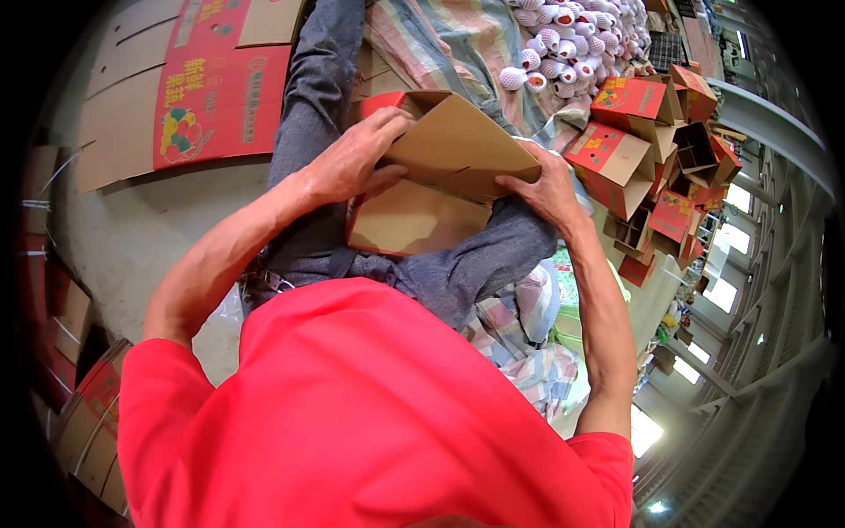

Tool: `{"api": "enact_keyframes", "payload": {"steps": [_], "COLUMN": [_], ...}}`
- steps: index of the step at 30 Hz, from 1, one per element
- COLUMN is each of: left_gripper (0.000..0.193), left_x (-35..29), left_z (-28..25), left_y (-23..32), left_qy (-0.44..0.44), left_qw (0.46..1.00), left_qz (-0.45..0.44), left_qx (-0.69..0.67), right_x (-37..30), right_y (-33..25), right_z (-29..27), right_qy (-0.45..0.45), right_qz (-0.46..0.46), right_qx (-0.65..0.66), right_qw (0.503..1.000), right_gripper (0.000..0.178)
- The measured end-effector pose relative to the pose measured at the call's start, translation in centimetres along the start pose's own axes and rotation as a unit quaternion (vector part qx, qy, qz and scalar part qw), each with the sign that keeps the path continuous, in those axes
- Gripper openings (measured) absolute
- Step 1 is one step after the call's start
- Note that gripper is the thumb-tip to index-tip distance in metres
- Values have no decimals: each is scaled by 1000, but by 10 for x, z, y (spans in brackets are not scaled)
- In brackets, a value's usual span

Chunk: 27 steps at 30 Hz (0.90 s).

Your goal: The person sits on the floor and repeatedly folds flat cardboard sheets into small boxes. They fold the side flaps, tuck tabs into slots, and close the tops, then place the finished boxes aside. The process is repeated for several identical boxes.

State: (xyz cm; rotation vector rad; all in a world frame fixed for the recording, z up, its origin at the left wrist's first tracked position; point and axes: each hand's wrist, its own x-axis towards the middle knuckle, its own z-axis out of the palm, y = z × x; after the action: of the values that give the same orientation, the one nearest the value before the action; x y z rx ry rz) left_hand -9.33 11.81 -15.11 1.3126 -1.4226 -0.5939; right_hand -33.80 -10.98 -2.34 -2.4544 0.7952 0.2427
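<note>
Grey-blue jeans are sprawling across upper centre, and the red-and-brown carton is sitting against them, apparently being folded into shape! Its raised panel is slanting long-ways toward lower right; where the mouth's pointing is staying unclear. The left hand is curling at the left end, tightness untellable; the right hand is pinching the panel's right corner. Folding further is probably calling for steady, two-handed pressure.

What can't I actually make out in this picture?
In the head view:
- Underside of the cardboard box: hidden by its own panels.
- Right hand's fingertips: hidden behind the raised flap.
- Flat printed cardboard: cut off by the top edge.
- Contents of the foam nets: mostly covered by the netting.
- Distant clutter: too small to identify.
</note>
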Motion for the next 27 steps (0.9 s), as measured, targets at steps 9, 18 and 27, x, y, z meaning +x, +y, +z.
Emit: {"api": "enact_keyframes", "payload": {"steps": [9,18,27], "left_gripper": [25,23,25], "left_x": [15,16,26], "left_z": [-35,-28,-7], "left_y": [-10,-7,-5], "left_qy": [-202,-178,-184], "left_qw": [976,972,974], "left_qz": [-6,44,69], "left_qx": [85,147,116], "right_x": [-6,-6,-11], "right_y": [-6,-3,25], "right_z": [-1,-6,-17], "right_qy": [-6,-27,-63], "right_qz": [23,30,40], "right_qx": [27,45,60], "right_qw": [999,998,995], "right_gripper": [52,56,60]}}
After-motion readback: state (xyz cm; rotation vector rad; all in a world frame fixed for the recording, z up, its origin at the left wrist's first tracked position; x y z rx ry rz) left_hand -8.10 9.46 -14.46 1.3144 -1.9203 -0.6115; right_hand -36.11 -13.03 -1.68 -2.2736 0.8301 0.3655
